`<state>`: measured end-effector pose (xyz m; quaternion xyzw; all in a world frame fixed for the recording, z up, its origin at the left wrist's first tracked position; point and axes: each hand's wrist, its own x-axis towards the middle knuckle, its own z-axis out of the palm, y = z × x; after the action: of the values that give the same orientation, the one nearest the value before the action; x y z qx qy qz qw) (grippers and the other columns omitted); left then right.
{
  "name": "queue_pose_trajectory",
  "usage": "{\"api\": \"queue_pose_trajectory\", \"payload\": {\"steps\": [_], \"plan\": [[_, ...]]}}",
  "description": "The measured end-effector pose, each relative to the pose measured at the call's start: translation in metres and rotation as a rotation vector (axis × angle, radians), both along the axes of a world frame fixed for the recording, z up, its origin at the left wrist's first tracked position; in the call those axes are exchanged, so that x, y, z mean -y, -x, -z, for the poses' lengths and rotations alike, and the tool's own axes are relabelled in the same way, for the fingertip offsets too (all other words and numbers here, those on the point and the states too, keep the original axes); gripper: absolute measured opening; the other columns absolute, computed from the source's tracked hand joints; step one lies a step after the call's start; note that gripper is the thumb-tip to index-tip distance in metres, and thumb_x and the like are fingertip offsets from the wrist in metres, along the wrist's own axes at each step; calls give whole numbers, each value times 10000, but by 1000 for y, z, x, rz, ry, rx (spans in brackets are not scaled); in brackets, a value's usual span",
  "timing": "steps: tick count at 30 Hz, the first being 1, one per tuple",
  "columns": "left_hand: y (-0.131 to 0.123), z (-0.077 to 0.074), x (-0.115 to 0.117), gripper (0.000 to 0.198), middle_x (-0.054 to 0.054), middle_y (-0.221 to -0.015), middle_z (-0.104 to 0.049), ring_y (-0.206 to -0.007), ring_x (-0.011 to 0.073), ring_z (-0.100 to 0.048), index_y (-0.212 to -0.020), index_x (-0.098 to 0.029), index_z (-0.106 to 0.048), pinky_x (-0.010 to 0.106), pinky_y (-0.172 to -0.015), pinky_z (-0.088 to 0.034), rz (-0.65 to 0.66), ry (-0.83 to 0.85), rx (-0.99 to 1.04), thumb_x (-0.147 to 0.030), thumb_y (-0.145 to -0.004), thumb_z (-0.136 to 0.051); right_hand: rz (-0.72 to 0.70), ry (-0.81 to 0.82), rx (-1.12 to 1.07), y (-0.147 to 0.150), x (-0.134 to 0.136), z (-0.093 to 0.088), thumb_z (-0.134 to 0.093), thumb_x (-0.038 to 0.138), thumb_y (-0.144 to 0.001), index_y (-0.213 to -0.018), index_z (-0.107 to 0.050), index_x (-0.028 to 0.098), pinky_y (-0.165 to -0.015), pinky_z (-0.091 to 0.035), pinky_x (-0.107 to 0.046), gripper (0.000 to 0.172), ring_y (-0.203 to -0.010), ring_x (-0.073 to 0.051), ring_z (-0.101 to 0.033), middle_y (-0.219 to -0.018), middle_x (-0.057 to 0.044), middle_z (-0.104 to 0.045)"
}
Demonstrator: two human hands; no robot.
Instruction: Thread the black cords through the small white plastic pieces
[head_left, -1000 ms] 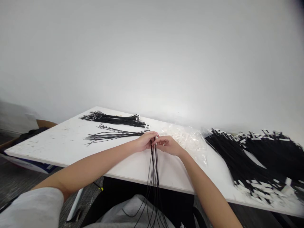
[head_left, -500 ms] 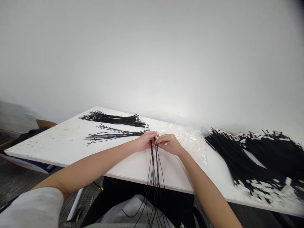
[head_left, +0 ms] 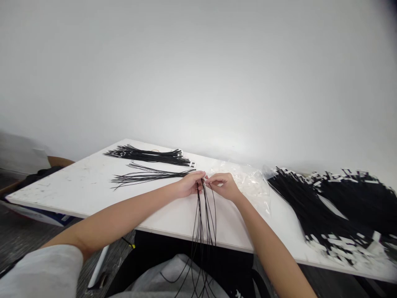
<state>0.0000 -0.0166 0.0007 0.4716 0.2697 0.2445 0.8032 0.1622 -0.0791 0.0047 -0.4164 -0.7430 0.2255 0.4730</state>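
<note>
Thin black wires (head_left: 201, 219) hang in a loose bundle over the table's front edge and down to my lap. Their upper ends are gripped between the thumb and fingers of my left hand (head_left: 189, 185). Close beside it, my right hand (head_left: 225, 186) is closed in a pinch on a single wire, which bows out to the right of the others. The fingertips hide the wire ends. Behind my left forearm lies another fanned bundle of black wires (head_left: 149, 178) on the white table (head_left: 77, 186).
A thicker stack of black cables (head_left: 145, 155) with white ends lies at the back left. Behind my right hand is a clear plastic bag (head_left: 256, 186) with whitish contents. Large piles of black cables (head_left: 310, 207) with white tabs cover the right side. A wall stands behind.
My right hand has shifted slightly to the right, and one wire now bows farther from the hanging bundle. My left hand has barely moved.
</note>
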Motion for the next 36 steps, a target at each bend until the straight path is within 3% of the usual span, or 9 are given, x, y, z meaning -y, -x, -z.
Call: {"api": "queue_pose_trajectory", "payload": {"steps": [5, 15, 21, 24, 27, 29, 32, 36], "plan": [[0, 0, 0, 252, -53, -536, -379, -429, 82, -393, -738, -184, -499, 251, -459, -384, -18, 10, 7, -392, -691, -635, 14, 86, -249, 2, 2, -7, -655, 350, -708, -818, -676, 203, -511, -503, -260, 185, -525, -108, -566, -696, -21, -649], [0, 5, -5, 216, -51, -537, -350, -426, 72, -367, -770, -175, -539, 237, -458, -376, 8, 39, -17, -365, -698, -614, 422, -125, -938, -24, 0, -34, -613, 452, -733, -814, -585, 173, -441, -452, -215, 292, -392, -34, -440, -566, 66, -489], [1, 5, -5, 194, -47, -541, -358, -425, 74, -368, -783, -177, -541, 234, -455, -375, 7, 44, -16, -350, -710, -586, 571, -301, -1035, -44, 3, -44, -424, 576, -809, -901, -570, 222, -542, -479, -207, 394, -494, -31, -466, -632, 70, -430], [2, 4, -5, 197, -49, -533, -356, -418, 78, -371, -794, -185, -534, 233, -450, -374, 17, 39, -9, -360, -714, -579, 555, -245, -1047, -46, 6, -47, -466, 559, -796, -1024, -562, 247, -450, -410, -164, 398, -436, -13, -398, -628, 79, -425], [2, 4, -5, 210, -50, -537, -364, -410, 78, -368, -808, -191, -528, 236, -447, -379, 14, 38, -11, -372, -713, -578, 529, -126, -978, -40, 8, -46, -562, 494, -757, -1114, -543, 244, -334, -241, -159, 437, -350, 1, -269, -594, 91, -429], [2, 4, -5, 215, -47, -557, -383, -412, 74, -369, -813, -192, -524, 239, -448, -386, 2, 42, -17, -373, -711, -579, 511, -58, -815, -33, 8, -41, -587, 462, -741, -1098, -572, 211, -328, -197, -177, 437, -337, -5, -252, -577, 77, -465], [1, 4, -5, 207, -47, -577, -392, -416, 73, -380, -811, -198, -516, 241, -451, -392, -9, 48, -17, -369, -712, -576, 499, -59, -415, -22, 7, -31, -589, 408, -733, -911, -664, 165, -372, -259, -206, 310, -380, -35, -314, -560, 32, -517], [0, 3, -4, 190, -51, -556, -378, -400, 82, -380, -781, -204, -491, 245, -439, -388, -10, 56, -8, -371, -719, -558, 505, -268, 114, -10, 8, -22, -540, 327, -762, -731, -671, 188, -490, -355, -231, 193, -472, -72, -395, -599, -1, -552]]}}
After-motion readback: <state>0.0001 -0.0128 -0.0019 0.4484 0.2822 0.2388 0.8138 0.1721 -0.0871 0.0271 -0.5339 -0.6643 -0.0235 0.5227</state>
